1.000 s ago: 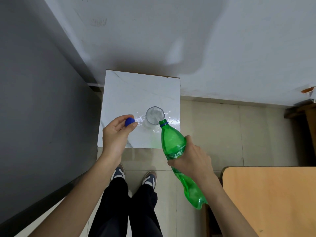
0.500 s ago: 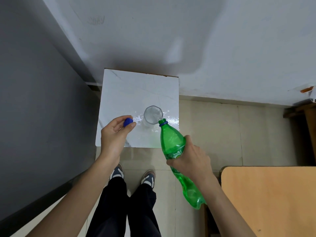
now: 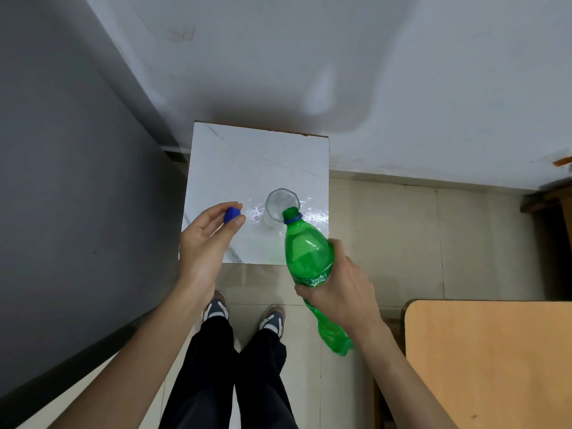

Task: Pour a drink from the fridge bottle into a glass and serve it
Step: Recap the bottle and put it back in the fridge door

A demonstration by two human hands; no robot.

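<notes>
Two hands are working at mid-frame, and I am sizing up the bottle first. It is looking like thin, soft green plastic, so I am expecting it to dent under a hard squeeze and to feel fairly light, though I cannot tell how much drink is inside. The labelled waist is seeming the sensible place to hold it, and that is where the right hand is gripping it, with fingers curling under the label and the thumb lying over the shoulder above.

The bottle is tilting up and leftward, its base hanging low and right of centre over the floor. Its open mouth is sitting at the lower right rim of the glass. I cannot tell whether anything is flowing.

The glass is standing upright on the white desk, near the desk's right edge. It is looking clear, hard and breakable, and a glinting, wet-looking patch around it is making me wary of slipping.

Just left of the glass and apart from it, the left hand is pinching the blue cap between thumb and forefinger.
</notes>
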